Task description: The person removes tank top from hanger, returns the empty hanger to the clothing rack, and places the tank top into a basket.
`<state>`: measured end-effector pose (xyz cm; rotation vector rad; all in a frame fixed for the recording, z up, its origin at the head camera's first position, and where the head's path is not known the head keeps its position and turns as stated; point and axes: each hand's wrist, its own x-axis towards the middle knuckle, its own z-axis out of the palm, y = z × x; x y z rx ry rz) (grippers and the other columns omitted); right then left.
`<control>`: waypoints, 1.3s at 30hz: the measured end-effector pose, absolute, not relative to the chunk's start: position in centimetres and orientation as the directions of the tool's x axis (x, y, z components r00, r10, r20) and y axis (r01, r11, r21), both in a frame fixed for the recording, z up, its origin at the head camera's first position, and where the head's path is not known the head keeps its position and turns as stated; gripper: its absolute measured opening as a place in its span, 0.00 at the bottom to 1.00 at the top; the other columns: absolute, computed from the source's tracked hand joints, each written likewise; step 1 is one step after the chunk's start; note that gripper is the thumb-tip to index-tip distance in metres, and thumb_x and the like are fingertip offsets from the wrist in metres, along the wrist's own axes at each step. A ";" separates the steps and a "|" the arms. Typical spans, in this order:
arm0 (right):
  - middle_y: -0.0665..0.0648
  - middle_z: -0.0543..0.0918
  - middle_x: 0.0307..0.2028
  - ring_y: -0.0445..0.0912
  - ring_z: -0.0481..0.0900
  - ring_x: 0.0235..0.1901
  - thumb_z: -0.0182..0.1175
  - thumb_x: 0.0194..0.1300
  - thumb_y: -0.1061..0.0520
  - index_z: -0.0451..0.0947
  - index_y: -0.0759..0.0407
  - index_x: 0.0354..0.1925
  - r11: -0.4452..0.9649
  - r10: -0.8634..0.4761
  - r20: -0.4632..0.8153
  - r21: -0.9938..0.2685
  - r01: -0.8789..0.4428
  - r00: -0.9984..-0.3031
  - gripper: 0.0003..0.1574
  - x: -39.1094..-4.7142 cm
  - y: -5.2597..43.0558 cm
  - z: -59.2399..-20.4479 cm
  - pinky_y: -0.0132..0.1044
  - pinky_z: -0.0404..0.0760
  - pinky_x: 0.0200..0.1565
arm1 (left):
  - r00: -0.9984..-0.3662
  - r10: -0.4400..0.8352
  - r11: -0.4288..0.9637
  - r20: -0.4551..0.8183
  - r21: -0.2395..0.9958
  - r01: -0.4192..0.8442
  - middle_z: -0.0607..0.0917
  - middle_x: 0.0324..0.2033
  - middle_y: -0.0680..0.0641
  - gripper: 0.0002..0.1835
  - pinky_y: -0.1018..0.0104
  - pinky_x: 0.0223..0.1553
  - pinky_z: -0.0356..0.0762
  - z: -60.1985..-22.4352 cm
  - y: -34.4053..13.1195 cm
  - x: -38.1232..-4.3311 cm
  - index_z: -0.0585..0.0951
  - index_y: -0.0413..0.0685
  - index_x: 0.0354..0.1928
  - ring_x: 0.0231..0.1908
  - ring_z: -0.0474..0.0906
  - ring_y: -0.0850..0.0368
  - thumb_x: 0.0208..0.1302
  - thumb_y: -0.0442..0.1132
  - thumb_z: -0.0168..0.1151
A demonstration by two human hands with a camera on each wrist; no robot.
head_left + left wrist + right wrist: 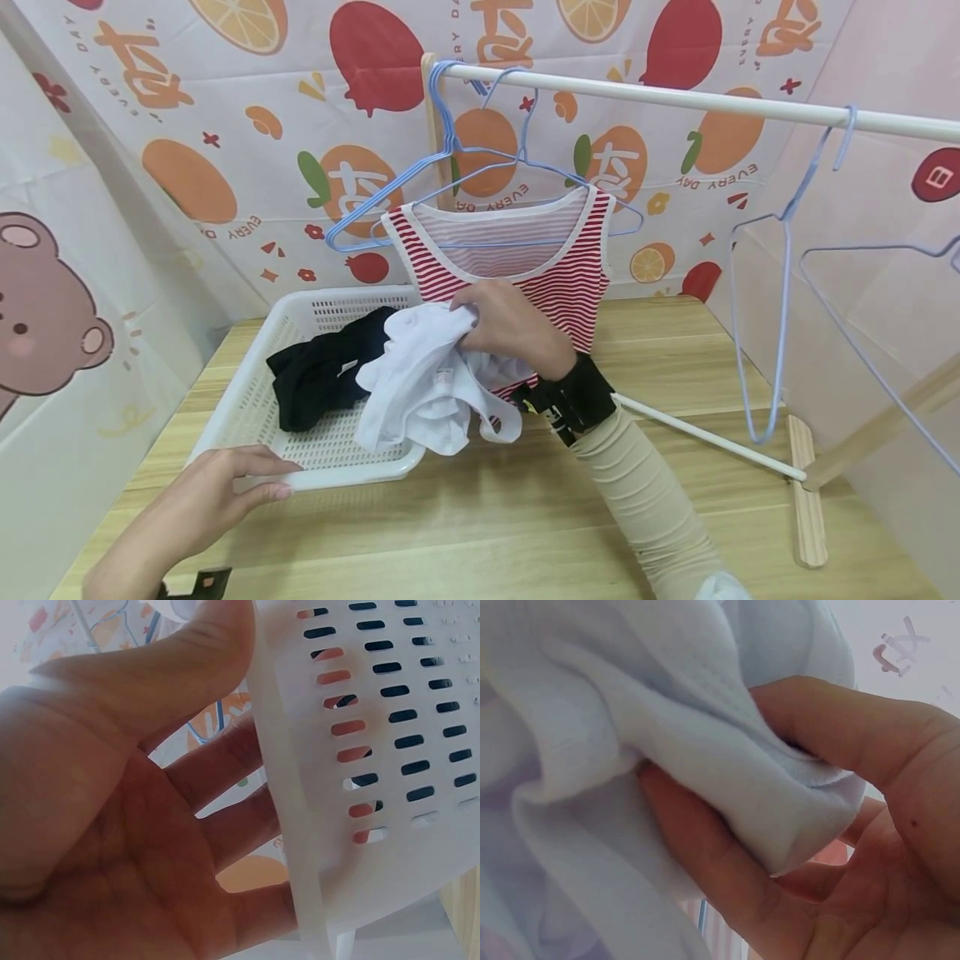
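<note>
My right hand (513,327) pinches a bunched white garment (420,367) between thumb and fingers. The garment hangs over the right part of a white plastic basket (247,392); in the right wrist view its folded cloth (727,772) runs between the thumb and fingers. My left hand (213,492) grips the basket's near rim, and the left wrist view has its fingers (225,757) passing behind the slotted wall. A crumpled black garment (322,375) lies in the basket. Just behind my right hand, a red-and-white striped tank top (570,283) hangs on a blue hanger (517,162).
A white rail (675,96) crosses above the wooden table (465,533). More blue hangers (442,108) bunch at its left end, and a bare one (783,317) hangs at right. The rack's lower white bar (712,437) and wooden foot (808,500) stand at right.
</note>
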<state>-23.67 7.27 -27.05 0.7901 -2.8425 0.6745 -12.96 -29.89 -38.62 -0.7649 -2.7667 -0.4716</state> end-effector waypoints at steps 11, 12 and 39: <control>0.55 0.90 0.49 0.49 0.82 0.46 0.76 0.54 0.59 0.88 0.59 0.51 0.739 -0.484 0.253 -0.393 -0.546 -0.838 0.24 -23.8 6.8 -27.0 0.39 0.81 0.52 | -0.836 0.455 0.813 0.306 0.240 0.530 0.90 0.32 0.64 0.13 0.85 0.44 0.73 -38.6 -29.9 -12.9 0.91 0.60 0.35 0.42 0.84 0.66 0.45 0.41 0.82; 0.55 0.90 0.48 0.49 0.81 0.46 0.76 0.55 0.58 0.88 0.59 0.51 0.742 -0.486 0.253 -0.387 -0.548 -0.837 0.23 -23.8 6.7 -27.0 0.39 0.81 0.52 | -0.840 0.452 0.817 0.301 0.238 0.525 0.90 0.32 0.64 0.13 0.83 0.44 0.75 -38.6 -29.9 -12.9 0.91 0.60 0.35 0.43 0.84 0.66 0.45 0.41 0.82; 0.53 0.90 0.42 0.45 0.78 0.41 0.76 0.53 0.59 0.89 0.57 0.46 0.702 -0.534 0.280 -0.378 -0.603 -0.798 0.19 -23.8 5.2 -26.9 0.33 0.77 0.44 | -0.812 0.472 0.790 0.343 0.244 0.563 0.90 0.31 0.64 0.14 0.93 0.45 0.65 -38.8 -30.0 -12.9 0.91 0.58 0.35 0.41 0.83 0.69 0.44 0.39 0.83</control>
